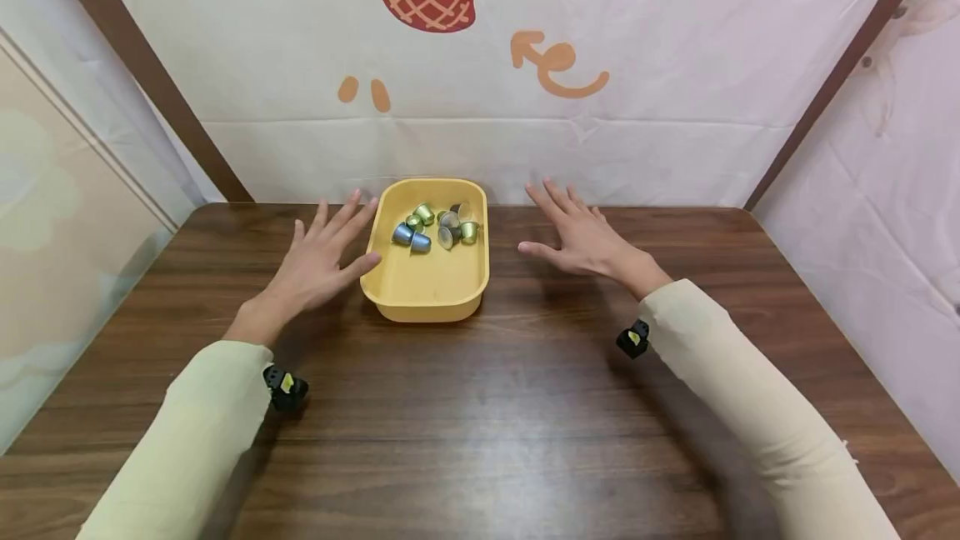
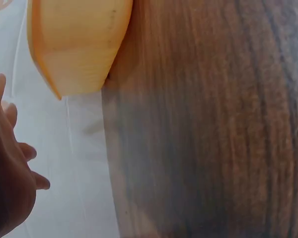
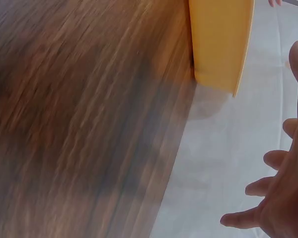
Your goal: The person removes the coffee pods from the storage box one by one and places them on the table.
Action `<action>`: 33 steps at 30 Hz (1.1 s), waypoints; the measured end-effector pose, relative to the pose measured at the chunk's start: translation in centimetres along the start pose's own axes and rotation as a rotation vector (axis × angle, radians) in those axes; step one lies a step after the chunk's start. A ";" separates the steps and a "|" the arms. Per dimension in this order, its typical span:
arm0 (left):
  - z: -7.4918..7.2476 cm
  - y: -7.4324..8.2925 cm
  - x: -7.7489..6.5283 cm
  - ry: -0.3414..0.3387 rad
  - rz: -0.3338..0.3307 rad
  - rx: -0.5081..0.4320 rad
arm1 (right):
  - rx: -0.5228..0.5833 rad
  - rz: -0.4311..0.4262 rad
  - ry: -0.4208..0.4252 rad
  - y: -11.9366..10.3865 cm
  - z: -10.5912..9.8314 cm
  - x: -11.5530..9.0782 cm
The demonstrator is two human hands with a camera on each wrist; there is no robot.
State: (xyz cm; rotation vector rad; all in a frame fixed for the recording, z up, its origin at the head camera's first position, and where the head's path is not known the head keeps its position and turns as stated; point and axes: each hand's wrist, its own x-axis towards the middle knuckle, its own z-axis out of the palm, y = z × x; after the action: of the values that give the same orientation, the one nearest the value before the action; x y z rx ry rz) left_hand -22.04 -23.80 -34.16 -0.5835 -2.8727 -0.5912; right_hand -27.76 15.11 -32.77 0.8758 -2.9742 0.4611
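Note:
A yellow plastic tub (image 1: 427,282) stands at the back of the wooden table, its outer wall (image 2: 79,49) also filling the top of the left wrist view. Inside it lie several coffee capsules: blue ones (image 1: 421,242) on the left, green ones (image 1: 424,213) behind and on the right, dark grey ones with pale lids (image 1: 450,221) among them. My left hand (image 1: 318,261) is spread at the tub's left side, the thumb tip overlapping the rim in the head view. To the right of the tub, my right hand (image 1: 581,232) holds nothing, its fingers spread and apart from the wall.
The brown wooden table (image 1: 480,423) ends at a white printed cloth (image 1: 480,148) hanging right behind the tub. Pale cloth walls (image 1: 885,148) stand at both sides. Each sleeve cuff carries a small black wrist camera (image 1: 285,388).

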 end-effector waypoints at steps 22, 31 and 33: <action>2.6 -1.9 0.8 -0.044 0.088 -0.258 | 0.019 -0.363 0.035 -6.2 2.4 6.6; 3.3 -2.2 0.8 -0.048 0.023 -0.497 | -0.009 -0.346 -0.040 -7.6 3.5 8.4; 3.5 -2.3 0.9 -0.038 0.018 -0.535 | -0.005 -0.355 -0.048 -7.8 3.7 8.8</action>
State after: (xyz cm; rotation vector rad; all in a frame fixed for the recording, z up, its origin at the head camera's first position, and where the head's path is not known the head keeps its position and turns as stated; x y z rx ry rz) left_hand -23.99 -23.98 -37.92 -0.6877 -2.7281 -1.3739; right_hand -30.70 3.15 -33.35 1.3947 -2.7665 0.4218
